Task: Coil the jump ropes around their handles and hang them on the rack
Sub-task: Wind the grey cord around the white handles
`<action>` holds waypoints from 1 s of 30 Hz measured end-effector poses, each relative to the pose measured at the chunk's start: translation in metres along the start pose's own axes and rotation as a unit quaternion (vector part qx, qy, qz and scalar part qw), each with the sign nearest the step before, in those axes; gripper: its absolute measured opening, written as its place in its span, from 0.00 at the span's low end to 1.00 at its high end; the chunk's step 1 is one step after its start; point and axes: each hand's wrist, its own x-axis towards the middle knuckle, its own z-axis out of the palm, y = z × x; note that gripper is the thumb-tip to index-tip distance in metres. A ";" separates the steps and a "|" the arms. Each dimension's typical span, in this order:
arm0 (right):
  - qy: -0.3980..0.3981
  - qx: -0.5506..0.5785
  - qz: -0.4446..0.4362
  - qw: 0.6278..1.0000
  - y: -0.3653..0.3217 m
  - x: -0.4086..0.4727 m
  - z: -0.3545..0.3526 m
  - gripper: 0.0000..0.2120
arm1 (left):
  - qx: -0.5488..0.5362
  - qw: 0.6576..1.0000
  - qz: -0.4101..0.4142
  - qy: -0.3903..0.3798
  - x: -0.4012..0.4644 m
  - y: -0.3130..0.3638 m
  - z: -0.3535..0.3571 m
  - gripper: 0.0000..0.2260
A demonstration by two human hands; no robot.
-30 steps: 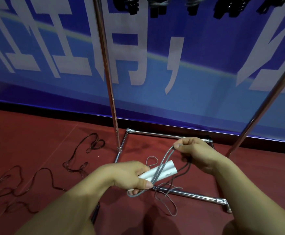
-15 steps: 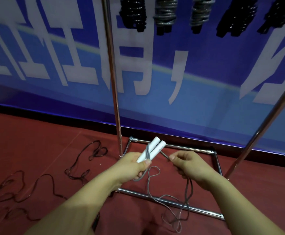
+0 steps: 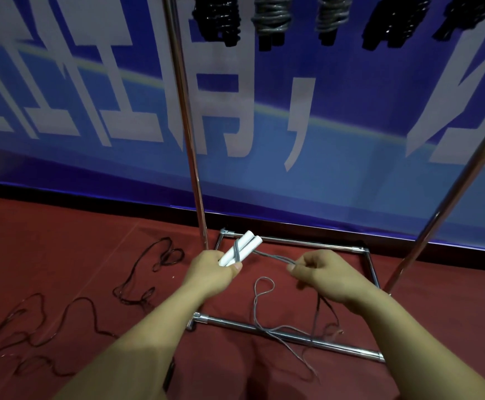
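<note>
Left hand (image 3: 212,271) gripped two white handles (image 3: 240,248), one grey turn on | right hand (image 3: 322,272) pinched the taut cord (image 3: 273,256) above the rack base (image 3: 290,336) | risk: slack (image 3: 287,332) draped over the bar could snag; turns might slide off the handle tips.

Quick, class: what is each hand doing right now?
Left hand: closed, gripping the two white handles.
Right hand: closed, fingers pinching the grey rope.
</note>
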 end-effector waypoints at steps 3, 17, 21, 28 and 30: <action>0.015 0.023 -0.056 0.998 -0.001 -0.001 -0.001 0.10 | 0.028 0.999 0.033 -0.020 -0.002 0.000 0.006 0.10; 0.059 -0.029 -0.237 0.969 -0.003 -0.007 -0.002 0.06 | 0.118 0.967 0.146 -0.172 -0.027 0.015 0.007 0.08; 0.059 -0.044 -0.237 0.969 -0.003 -0.009 0.001 0.10 | 0.124 0.943 0.180 -0.250 -0.035 0.019 0.003 0.04; 0.092 -0.037 -0.184 0.978 0.002 -0.004 0.003 0.09 | 0.072 0.914 0.216 -0.337 -0.048 0.029 0.002 0.03; 0.103 0.014 -0.166 0.981 0.002 -0.004 0.006 0.09 | 0.019 0.914 0.205 -0.350 -0.052 0.032 0.002 0.06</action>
